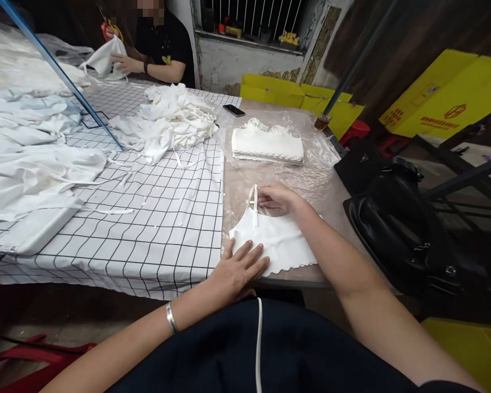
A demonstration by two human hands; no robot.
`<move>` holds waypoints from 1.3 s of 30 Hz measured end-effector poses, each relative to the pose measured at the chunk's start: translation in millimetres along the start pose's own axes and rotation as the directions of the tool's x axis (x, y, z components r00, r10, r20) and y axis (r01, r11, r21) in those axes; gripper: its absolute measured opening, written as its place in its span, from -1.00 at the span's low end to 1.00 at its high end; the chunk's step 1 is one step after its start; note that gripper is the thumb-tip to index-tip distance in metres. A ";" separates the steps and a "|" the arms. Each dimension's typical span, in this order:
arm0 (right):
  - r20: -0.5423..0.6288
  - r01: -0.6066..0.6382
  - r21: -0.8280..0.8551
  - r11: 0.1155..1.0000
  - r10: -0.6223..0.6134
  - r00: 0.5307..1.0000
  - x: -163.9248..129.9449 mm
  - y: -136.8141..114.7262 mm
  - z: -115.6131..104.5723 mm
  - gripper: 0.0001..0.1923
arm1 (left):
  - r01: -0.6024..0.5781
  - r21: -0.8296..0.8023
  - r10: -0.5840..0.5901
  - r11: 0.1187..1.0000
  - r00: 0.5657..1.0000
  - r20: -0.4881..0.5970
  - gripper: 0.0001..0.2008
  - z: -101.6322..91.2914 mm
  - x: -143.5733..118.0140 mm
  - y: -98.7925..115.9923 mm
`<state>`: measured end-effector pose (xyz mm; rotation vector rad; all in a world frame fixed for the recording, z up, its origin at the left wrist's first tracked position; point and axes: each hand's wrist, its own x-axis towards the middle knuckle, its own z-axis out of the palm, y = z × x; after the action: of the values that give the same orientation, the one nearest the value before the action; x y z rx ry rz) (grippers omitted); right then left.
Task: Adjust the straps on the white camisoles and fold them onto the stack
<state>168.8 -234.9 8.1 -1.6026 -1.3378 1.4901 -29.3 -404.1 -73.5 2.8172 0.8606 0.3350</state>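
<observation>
A white camisole [286,240] with a scalloped hem lies spread out at the table's front edge. My left hand [241,267] rests flat on its lower left part, fingers spread. At the garment's upper edge, my right hand [274,196] has its fingers bent and closed around a thin shoulder strap [256,207], which is looped up; the fingertips are partly hidden behind it. My right forearm crosses over the garment's right side. Farther back, a neat stack of folded white camisoles [267,146] sits on clear plastic sheeting [311,180].
Loose white garments are heaped on the checked tablecloth [180,213] at left. A phone [234,110] lies behind the stack. A black handbag [405,224] stands at right. A blue pole [65,76] slants across the left. Across the table, a person [167,49] holds scissors and white cloth.
</observation>
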 end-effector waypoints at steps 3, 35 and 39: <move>-0.317 0.001 -0.540 0.842 -0.204 0.926 -28.5 10.2 -44.4 -0.61 | 0.045 -0.027 -0.047 0.999 0.996 -0.082 -0.49 -8.1 -15.1 -7.7; -0.182 -0.041 0.092 0.995 0.057 0.982 -11.7 36.7 -100.4 -0.69 | -0.313 -0.316 0.368 0.896 0.921 0.130 -0.30 0.7 92.0 31.9; -0.265 0.006 0.264 0.964 0.066 0.962 5.0 -3.7 -119.2 -0.75 | -0.305 -0.298 0.361 0.905 0.920 0.153 -0.29 3.0 89.0 29.5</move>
<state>280.6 -203.2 35.5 -1.5907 -0.9258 1.3424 58.9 -378.0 -55.1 2.6703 0.2592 0.1825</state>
